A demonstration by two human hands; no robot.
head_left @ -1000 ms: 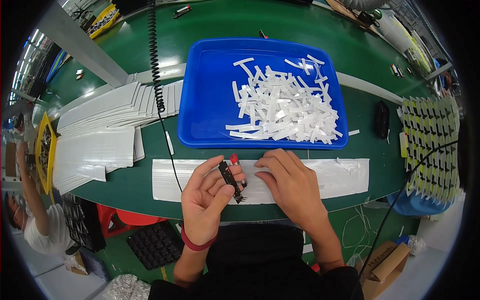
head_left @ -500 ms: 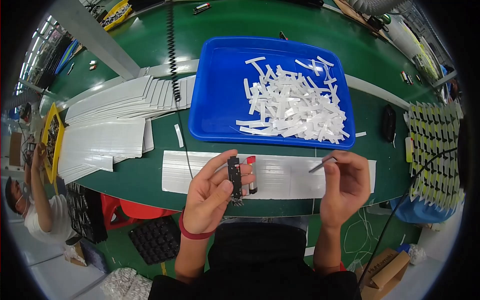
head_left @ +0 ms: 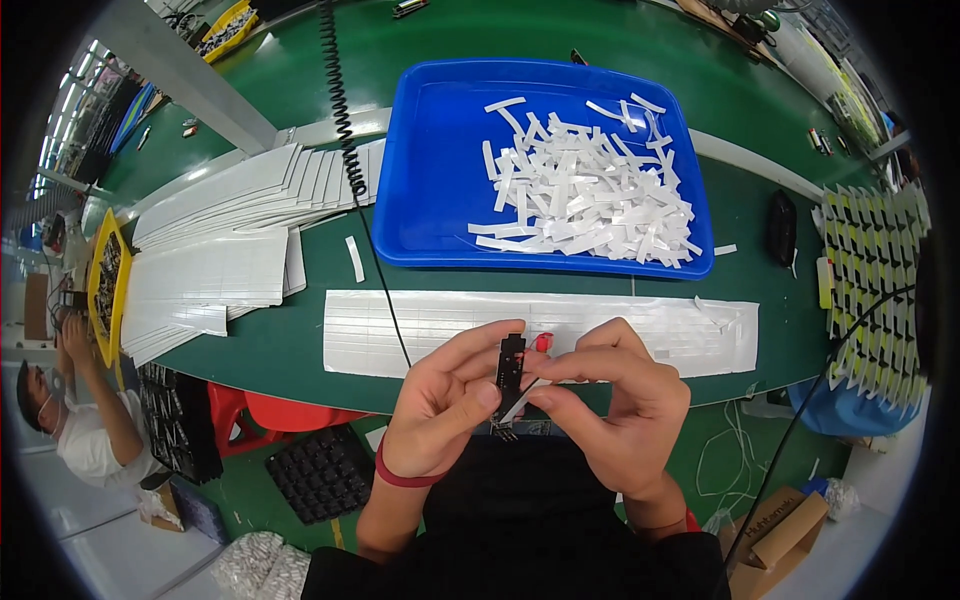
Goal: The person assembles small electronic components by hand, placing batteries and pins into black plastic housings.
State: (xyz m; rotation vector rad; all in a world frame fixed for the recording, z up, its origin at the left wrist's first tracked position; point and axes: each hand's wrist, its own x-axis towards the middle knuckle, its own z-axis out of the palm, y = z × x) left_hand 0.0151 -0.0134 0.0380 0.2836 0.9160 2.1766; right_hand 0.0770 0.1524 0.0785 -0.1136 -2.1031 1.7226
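Note:
Upright in my left hand (head_left: 435,420) is a slim black circuit board (head_left: 510,370), pinched between thumb and fingers, with short pins or leads at its lower end. A small red-ended cylinder (head_left: 543,342) shows behind the board; most of it is hidden by my fingers. My right hand (head_left: 625,405) pinches a narrow strip (head_left: 520,400) between thumb and forefinger, slanted against the board's lower part. Whether it touches the board's face, I cannot tell. Beneath both hands lies a long white sheet (head_left: 430,320) marked into strips.
Beyond the sheet, a blue tray (head_left: 392,165) holds a heap of white strips (head_left: 590,200). White sheets (head_left: 200,270) are stacked at left, near a coiled black cord (head_left: 340,110). Yellow-green and black pieces (head_left: 870,300) stand in rows at right. A co-worker (head_left: 95,430) sits far left.
My right hand has moved left, bringing the strip to the board. My left hand, with the board, has shifted slightly right and down.

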